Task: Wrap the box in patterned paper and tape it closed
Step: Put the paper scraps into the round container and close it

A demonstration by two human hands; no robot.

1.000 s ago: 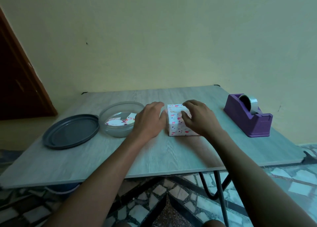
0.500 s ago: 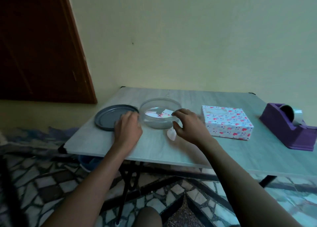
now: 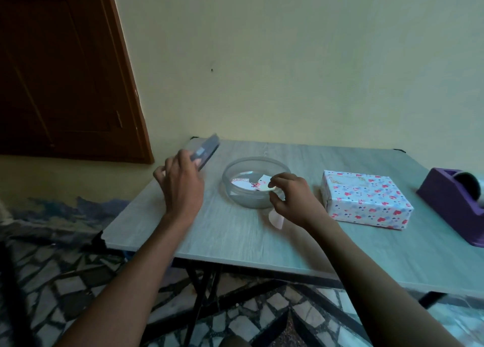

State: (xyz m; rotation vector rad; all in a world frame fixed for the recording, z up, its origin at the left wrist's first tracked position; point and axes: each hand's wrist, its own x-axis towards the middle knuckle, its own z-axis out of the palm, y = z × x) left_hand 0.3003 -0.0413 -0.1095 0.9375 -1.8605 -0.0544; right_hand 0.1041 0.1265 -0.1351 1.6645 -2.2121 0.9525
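The scene is dimly and evenly lit, with a greenish cast laid over the wall [image 3: 301, 58] and the tabletop [image 3: 235, 231], and no light source can be seen; only soft shadows are thrown beneath the forearms and along the near side of the wrapped box [image 3: 366, 202]. Motion blur is shown on the grey lid [image 3: 205, 151] left of the clear bowl [image 3: 255, 183], where a faint glare is caught on its base. Wide-angle distortion is seen at the edges, the door [image 3: 65, 71] being bent inward, and the floor [image 3: 52, 281] below the tabletop is rendered dark and soft.
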